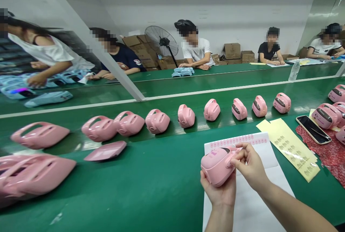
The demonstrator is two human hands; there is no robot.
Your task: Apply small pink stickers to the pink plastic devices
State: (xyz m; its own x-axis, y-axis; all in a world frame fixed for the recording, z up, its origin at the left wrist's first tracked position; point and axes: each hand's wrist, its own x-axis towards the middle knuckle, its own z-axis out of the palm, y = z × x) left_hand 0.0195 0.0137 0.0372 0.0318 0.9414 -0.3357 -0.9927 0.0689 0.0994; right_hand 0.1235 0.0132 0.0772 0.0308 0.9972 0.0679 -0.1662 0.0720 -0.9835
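A small pink device with a carrying handle [215,163] rests tilted in my left hand [219,190], whose fingers and palm cup it from below. My right hand [249,165] is closed, with thumb and index finger pinched against the round part at the device's right side. Whatever is between those fingertips is too small to make out. Under both hands lies a white sheet [245,203], with rows of pink round stickers [237,141] along its top. Yellow label sheets [293,149] lie just to the right.
A line of similar pink devices [157,121] stands along the green bench [134,189]. More are grouped at the left and right edges. A phone [313,129] lies on red wrap [330,162]. A slanted white post [88,37] rises ahead; several people sit beyond.
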